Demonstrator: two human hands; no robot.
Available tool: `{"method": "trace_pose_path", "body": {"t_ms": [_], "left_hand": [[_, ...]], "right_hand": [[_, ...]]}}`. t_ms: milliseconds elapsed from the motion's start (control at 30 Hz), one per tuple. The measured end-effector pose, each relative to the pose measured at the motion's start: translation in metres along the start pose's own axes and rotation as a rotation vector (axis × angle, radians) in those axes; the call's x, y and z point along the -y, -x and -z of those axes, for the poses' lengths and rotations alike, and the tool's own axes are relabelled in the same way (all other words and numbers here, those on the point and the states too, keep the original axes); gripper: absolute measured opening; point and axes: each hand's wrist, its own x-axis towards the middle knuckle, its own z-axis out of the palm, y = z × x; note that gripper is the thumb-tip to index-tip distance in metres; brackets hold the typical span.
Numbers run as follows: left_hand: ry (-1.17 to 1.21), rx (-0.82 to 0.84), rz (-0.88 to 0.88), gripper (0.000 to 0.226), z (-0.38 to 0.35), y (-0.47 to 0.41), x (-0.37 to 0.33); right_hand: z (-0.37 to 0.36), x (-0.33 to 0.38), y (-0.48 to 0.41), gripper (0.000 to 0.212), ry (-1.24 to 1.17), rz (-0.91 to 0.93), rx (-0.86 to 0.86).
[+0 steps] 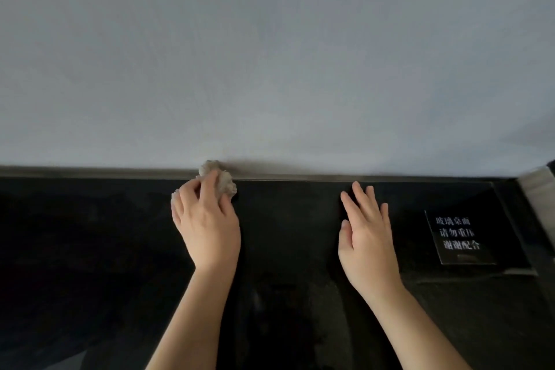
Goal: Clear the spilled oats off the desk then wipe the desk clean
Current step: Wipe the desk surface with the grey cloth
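Since no oats show on the black desk (90, 249), wiping seems the step in hand: the left hand (207, 225), fingers curled, grips a crumpled cloth (225, 183) at 12 o'clock on the back edge; the right hand (366, 237), at 3 o'clock, lies flat, fingers slightly spread. Next, a firm sideways drag.

left hand (205, 221) gripping crumpled tissue (223, 182) at desk (90, 249) rear edge, right hand (365, 234) flat
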Motion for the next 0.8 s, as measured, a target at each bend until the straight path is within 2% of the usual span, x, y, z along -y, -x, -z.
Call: {"method": "trace_pose_path", "body": {"t_ms": [133, 233, 400, 567, 800], "left_hand": [[0.078, 0.077, -0.188, 0.032, -0.026, 0.022, -0.048], [0.102, 0.173, -0.31, 0.032, -0.049, 0.048, -0.097], [0.166, 0.264, -0.466, 0.029, -0.067, 0.075, -0.129], [0.178, 0.267, -0.495, 0.034, -0.057, 0.066, -0.109], [0.128, 0.166, -0.343, 0.033, -0.021, 0.026, -0.033]], "right_hand": [[0.02, -0.03, -0.007, 0.049, 0.167, -0.07, -0.033], [0.026, -0.051, -0.011, 0.051, 0.245, -0.165, 0.004], [0.022, -0.055, -0.008, 0.059, 0.255, -0.145, 0.029], [0.019, -0.041, -0.01, 0.054, 0.183, -0.136, 0.03], [-0.005, 0.023, -0.008, 0.057, 0.107, -0.024, 0.099]]}}
